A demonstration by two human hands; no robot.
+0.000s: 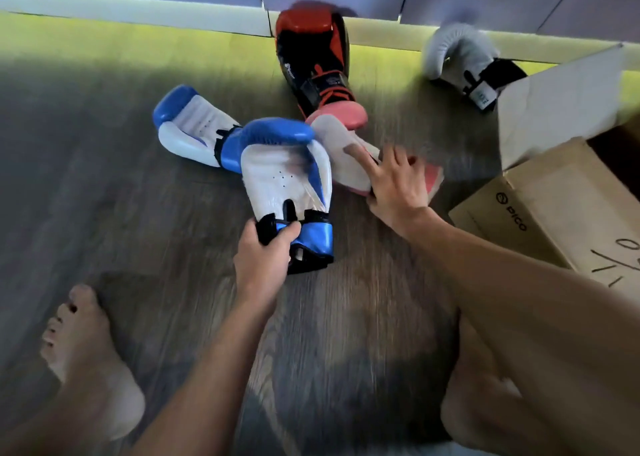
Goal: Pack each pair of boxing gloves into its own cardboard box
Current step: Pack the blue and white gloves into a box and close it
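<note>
On wood floor (104,178) before us: our left hand (265,247) grips cuff of blue-and-white glove (287,175), its palm side facing us. Second blue-and-white glove (188,129) lies just behind, touching. Our right hand (394,185) rests on pink-and-white glove (341,150), fingers spread; motion blur, so we cannot tell whether grasp closes. Red-and-black glove (311,60) stands at wall base. White glove (453,53) lies beside flap of open cardboard box (540,206), far right.
</note>
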